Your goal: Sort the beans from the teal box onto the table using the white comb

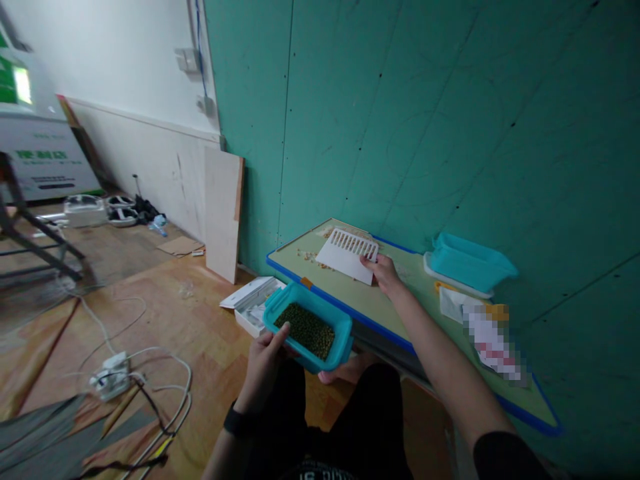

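My left hand grips the near edge of a blue plastic container, thumb over the rim. Small dark green beans cover its bottom, and it is held beside the front edge of the low table. In my right hand is a white slotted plastic card, pinched at its right end, with a row of slots along its far side. The card is over the tabletop, where small tan pieces lie scattered about and beneath it.
A second blue container stands on a white lid at the table's back right, near a packet and a blurred-out item. An open white box sits on the floor. A power strip with cables lies left. A green wall borders the table.
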A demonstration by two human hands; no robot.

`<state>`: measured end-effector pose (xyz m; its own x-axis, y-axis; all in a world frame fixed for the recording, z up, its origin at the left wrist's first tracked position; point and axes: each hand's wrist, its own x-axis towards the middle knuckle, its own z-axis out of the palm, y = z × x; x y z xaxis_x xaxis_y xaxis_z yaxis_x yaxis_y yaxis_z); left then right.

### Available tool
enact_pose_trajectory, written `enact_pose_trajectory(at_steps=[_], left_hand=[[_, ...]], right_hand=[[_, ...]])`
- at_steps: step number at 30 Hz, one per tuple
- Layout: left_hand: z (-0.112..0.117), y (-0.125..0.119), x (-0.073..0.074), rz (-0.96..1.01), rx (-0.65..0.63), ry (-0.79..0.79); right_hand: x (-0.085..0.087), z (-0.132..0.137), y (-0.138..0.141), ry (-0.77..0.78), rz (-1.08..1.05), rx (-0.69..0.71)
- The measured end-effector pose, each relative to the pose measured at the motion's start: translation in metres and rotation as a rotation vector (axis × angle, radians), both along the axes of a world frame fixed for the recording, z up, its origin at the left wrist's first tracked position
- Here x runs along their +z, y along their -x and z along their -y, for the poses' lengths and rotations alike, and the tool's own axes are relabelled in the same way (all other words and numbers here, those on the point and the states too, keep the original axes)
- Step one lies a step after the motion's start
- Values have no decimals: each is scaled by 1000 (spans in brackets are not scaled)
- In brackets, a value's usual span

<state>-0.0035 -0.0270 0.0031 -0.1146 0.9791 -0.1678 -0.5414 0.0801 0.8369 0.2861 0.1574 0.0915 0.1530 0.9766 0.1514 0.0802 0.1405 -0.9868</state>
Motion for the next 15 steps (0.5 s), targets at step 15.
enact_pose_trajectory(at_steps=[15], left_hand=[[-4, 3, 1, 15, 10, 1]], right_hand=[[3, 5, 7, 5, 39, 47]])
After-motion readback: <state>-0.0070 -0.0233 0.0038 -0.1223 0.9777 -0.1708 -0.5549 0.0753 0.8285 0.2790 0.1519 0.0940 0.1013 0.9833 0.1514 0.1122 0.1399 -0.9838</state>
